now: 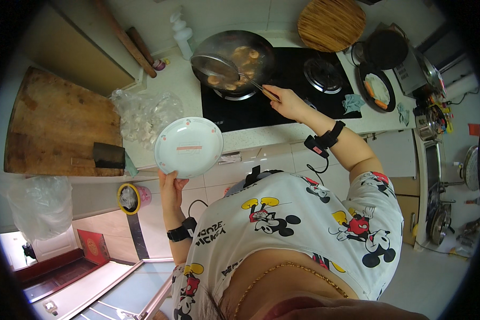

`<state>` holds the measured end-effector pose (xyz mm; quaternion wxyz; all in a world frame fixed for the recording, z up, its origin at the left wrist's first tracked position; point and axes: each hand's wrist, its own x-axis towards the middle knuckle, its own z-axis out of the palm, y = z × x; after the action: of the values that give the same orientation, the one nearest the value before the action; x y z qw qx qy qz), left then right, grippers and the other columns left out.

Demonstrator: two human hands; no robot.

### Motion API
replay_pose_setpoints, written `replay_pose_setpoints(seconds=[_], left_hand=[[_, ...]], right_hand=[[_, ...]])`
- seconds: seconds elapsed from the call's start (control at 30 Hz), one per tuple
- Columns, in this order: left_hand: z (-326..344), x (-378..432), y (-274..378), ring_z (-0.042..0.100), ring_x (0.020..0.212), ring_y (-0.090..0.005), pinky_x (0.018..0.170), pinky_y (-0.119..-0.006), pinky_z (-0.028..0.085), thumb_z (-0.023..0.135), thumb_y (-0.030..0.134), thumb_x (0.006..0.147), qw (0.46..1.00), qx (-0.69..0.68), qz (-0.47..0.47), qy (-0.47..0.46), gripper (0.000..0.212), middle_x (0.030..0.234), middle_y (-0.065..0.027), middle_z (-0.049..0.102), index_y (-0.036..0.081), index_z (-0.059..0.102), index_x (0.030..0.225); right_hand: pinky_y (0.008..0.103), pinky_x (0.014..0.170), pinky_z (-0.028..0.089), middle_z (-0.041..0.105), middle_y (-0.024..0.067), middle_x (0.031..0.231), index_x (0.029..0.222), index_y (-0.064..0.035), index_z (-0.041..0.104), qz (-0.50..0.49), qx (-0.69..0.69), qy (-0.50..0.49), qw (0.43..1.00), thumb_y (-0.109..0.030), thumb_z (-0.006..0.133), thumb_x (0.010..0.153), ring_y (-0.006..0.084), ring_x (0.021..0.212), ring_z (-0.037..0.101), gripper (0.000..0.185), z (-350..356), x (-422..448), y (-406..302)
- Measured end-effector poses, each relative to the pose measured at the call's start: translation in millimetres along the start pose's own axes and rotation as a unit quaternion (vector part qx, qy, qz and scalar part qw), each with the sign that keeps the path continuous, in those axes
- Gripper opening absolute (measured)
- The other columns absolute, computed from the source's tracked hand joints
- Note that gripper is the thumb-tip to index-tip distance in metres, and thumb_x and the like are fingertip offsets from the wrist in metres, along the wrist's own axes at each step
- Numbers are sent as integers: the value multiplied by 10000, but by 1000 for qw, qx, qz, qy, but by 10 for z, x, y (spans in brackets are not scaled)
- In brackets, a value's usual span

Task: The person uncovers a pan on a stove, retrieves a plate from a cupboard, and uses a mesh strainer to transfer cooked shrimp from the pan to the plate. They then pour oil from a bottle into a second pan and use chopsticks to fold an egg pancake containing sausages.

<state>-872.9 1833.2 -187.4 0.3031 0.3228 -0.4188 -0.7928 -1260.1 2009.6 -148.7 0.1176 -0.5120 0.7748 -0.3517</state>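
In my right hand (289,104) is the wooden handle of a wire mesh strainer (215,67). Its bowl hangs over a dark wok (260,42), tilted above the food. Brown liquid and several browned pieces of food (246,56) show in the wok, which sits on the left burner of a black glass gas hob (280,112). My left hand (171,184) grips the near rim of a white plate (189,138) with small red flower prints. No food lies on that plate, and it is held at the counter's front edge, left of the hob.
A clear plastic bag (148,116) with pale contents lies behind the plate. To its left, a cleaver (108,155) rests on a wooden chopping board (60,124). A white spray bottle (182,36) stands beside the wok. Right of the hob are a cloth (353,103) and a black pan (390,98).
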Motion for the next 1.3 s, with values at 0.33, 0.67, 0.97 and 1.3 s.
replay_pose_setpoints(seconds=[0.33,0.67,0.97,1.3], left_hand=[[-16,12,-19,659,844,-194,650,-288,586,495,77,849,1000,8,0,-6,456,1122,-122,576,63,367,1286],[15,145,-119,651,862,-186,657,-291,585,506,73,834,1000,14,-21,-10,475,1142,-107,565,77,369,1289],[220,37,-80,647,876,-185,678,-292,593,520,84,820,1000,10,-11,25,491,1152,-107,553,56,381,1290],[260,24,-22,632,925,-186,688,-286,594,541,85,819,999,4,21,29,522,1183,-102,535,65,375,1313]], right_hand=[[429,718,522,606,199,1000,1284,-106,482,21,-200,88,976,-25,548,800,367,845,623,496,-139,253,134],[384,713,523,634,176,957,1328,-123,454,31,-179,32,983,-226,649,832,324,821,643,543,-267,263,528],[317,561,517,639,117,697,969,-9,634,260,52,105,958,-106,586,824,188,582,630,181,-394,-912,2476],[429,827,492,627,216,1029,1091,8,583,202,-333,43,920,-400,579,872,352,972,611,464,876,15,1444]])
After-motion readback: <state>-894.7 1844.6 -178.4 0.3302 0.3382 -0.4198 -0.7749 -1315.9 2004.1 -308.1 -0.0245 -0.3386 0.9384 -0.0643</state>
